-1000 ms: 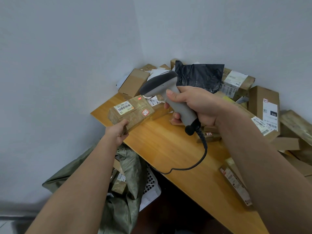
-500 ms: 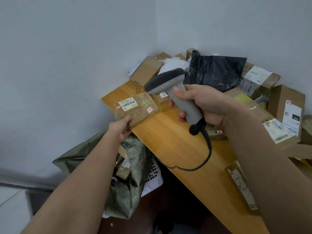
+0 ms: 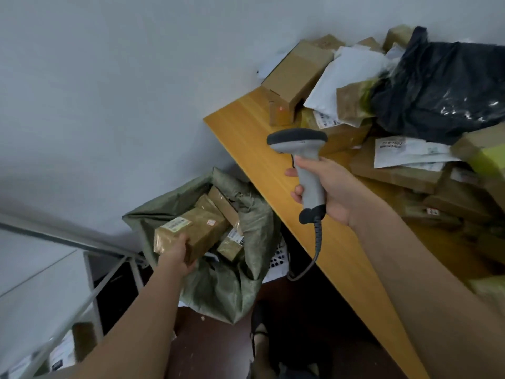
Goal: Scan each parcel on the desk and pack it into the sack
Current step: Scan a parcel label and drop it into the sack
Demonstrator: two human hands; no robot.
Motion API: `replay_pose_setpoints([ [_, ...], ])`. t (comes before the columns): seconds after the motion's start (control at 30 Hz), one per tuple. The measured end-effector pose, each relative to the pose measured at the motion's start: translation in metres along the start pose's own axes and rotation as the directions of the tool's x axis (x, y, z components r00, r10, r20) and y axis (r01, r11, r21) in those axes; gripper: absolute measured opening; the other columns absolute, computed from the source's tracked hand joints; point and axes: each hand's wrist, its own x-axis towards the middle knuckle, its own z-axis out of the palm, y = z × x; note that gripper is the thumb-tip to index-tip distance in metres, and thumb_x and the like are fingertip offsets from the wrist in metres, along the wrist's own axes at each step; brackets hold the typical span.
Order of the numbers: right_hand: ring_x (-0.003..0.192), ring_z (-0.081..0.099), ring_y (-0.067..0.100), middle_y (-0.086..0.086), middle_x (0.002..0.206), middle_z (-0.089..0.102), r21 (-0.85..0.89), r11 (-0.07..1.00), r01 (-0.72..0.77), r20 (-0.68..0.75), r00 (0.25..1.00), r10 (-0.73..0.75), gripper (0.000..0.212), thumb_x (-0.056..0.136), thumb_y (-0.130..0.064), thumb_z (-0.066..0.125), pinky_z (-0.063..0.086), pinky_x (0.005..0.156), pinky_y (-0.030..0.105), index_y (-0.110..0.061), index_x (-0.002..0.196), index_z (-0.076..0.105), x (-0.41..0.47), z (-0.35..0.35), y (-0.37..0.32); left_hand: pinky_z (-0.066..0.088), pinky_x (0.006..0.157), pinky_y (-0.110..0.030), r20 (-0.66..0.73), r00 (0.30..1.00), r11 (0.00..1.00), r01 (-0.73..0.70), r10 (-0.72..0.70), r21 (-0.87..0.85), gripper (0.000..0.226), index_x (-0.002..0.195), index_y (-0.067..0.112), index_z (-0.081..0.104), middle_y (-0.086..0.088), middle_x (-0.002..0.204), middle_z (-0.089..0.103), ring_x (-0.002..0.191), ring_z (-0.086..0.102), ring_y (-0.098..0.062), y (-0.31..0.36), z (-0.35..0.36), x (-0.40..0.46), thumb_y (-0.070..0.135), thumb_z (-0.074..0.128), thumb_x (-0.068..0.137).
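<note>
Currently: packing step. Left hand (image 3: 177,254) grips taped brown parcel (image 3: 191,233) by its near end, fingers clamped, over the open green sack (image 3: 218,291) beside the desk (image 3: 246,138). Right hand (image 3: 332,191) wraps scanner (image 3: 307,170) handle. Next, by judgement: release parcel, fetch another from the pile.

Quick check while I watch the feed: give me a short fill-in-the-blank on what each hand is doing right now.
1. The left hand holds a taped parcel over the open green ____.
2. The right hand grips the grey ____ above the desk.
3. A black plastic ____ lies on the parcel pile at the desk's far end.

Missing words: sack; scanner; bag
</note>
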Motion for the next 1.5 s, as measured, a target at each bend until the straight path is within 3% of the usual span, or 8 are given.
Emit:
replay_pose_setpoints([
  [0.37, 0.053, 0.047, 0.013, 0.010, 0.104, 0.061, 0.107, 0.994, 0.013, -0.249, 0.968, 0.014, 0.028, 0.097, -0.022, 0.059, 0.052, 0.060, 0.030, -0.012, 0.123, 0.054, 0.096, -0.012, 0.045, 0.053, 0.090, -0.043, -0.126, 0.991, 0.950, 0.001, 0.040, 0.312, 0.084, 0.131, 0.004, 0.050, -0.012, 0.124, 0.060, 0.107, 0.061, -0.035, 0.016, 0.029, 0.142, 0.037, 0.084, 0.062],
  [0.57, 0.054, 0.046, 0.013, 0.009, 0.103, 0.060, 0.106, 0.993, 0.047, -0.313, 0.950, -0.011, 0.033, 0.100, -0.022, 0.055, 0.053, 0.060, 0.030, -0.013, 0.131, 0.052, 0.121, -0.008, 0.045, 0.052, 0.082, -0.038, -0.030, 0.998, 0.950, 0.061, -0.055, 0.306, 0.029, 0.119, 0.003, 0.051, -0.014, 0.098, 0.059, 0.090, 0.059, -0.029, 0.034, 0.054, 0.157, 0.011, 0.061, 0.093],
  [0.73, 0.053, 0.048, 0.013, 0.009, 0.102, 0.062, 0.134, 0.987, 0.086, -0.334, 0.942, -0.036, 0.030, 0.098, -0.022, 0.058, 0.053, 0.061, 0.031, -0.015, 0.127, 0.054, 0.124, -0.002, 0.024, 0.050, 0.083, -0.037, 0.046, 0.999, 0.950, 0.007, -0.023, 0.313, 0.046, 0.132, 0.005, 0.045, -0.015, 0.124, 0.051, 0.111, 0.054, -0.031, 0.066, 0.067, 0.152, 0.011, 0.062, 0.090],
  [0.83, 0.052, 0.051, 0.012, 0.010, 0.105, 0.062, 0.143, 0.983, 0.114, -0.344, 0.937, -0.059, 0.036, 0.096, -0.023, 0.060, 0.055, 0.062, 0.030, -0.013, 0.129, 0.053, 0.117, -0.001, 0.004, 0.048, 0.071, -0.037, 0.084, 0.992, 0.928, -0.121, 0.097, 0.352, 0.011, 0.101, 0.003, 0.056, -0.015, 0.096, 0.054, 0.085, 0.055, -0.028, 0.095, 0.087, 0.129, 0.008, 0.057, 0.091],
  [0.93, 0.052, 0.051, 0.012, 0.010, 0.104, 0.062, 0.136, 0.978, 0.161, -0.349, 0.931, -0.105, 0.027, 0.096, -0.023, 0.060, 0.055, 0.061, 0.030, -0.014, 0.122, 0.056, 0.106, -0.002, -0.019, 0.043, 0.061, -0.033, 0.197, 0.927, 0.803, -0.376, 0.320, 0.463, 0.008, 0.091, 0.008, 0.059, -0.011, 0.080, 0.056, 0.068, 0.053, -0.024, 0.133, 0.125, 0.085, 0.014, 0.054, 0.089],
  [1.17, 0.054, 0.050, 0.013, 0.004, 0.095, 0.063, 0.131, 0.951, 0.279, -0.362, 0.907, -0.216, 0.027, 0.097, -0.021, 0.059, 0.054, 0.066, 0.033, -0.015, 0.123, 0.056, 0.098, -0.024, -0.074, 0.045, 0.082, -0.035, 0.496, 0.678, 0.511, -0.735, 0.542, 0.446, 0.054, 0.141, 0.012, 0.037, -0.008, 0.132, 0.050, 0.106, 0.054, -0.024, 0.190, 0.240, -0.024, 0.027, 0.061, 0.095],
  [1.4, 0.054, 0.052, 0.012, 0.009, 0.106, 0.062, 0.135, 0.949, 0.283, -0.354, 0.909, -0.221, 0.023, 0.096, -0.022, 0.060, 0.049, 0.073, 0.039, -0.017, 0.118, 0.059, 0.118, -0.065, -0.111, 0.026, 0.114, -0.047, 0.639, 0.352, -0.079, -0.835, 0.684, 0.544, 0.097, 0.152, 0.012, 0.017, -0.014, 0.155, 0.018, 0.142, 0.019, -0.035, 0.215, 0.340, -0.057, 0.046, 0.073, 0.080],
  [1.5, 0.055, 0.053, 0.012, 0.008, 0.104, 0.062, 0.105, 0.955, 0.276, -0.345, 0.911, -0.225, 0.019, 0.095, -0.022, 0.060, 0.047, 0.077, 0.041, -0.017, 0.114, 0.060, 0.126, -0.084, -0.117, 0.004, 0.119, -0.054, 0.658, 0.365, -0.252, -0.717, 0.659, 0.650, 0.116, 0.154, 0.018, 0.003, -0.014, 0.161, -0.006, 0.147, -0.002, -0.039, 0.225, 0.383, -0.055, 0.058, 0.074, 0.073],
])
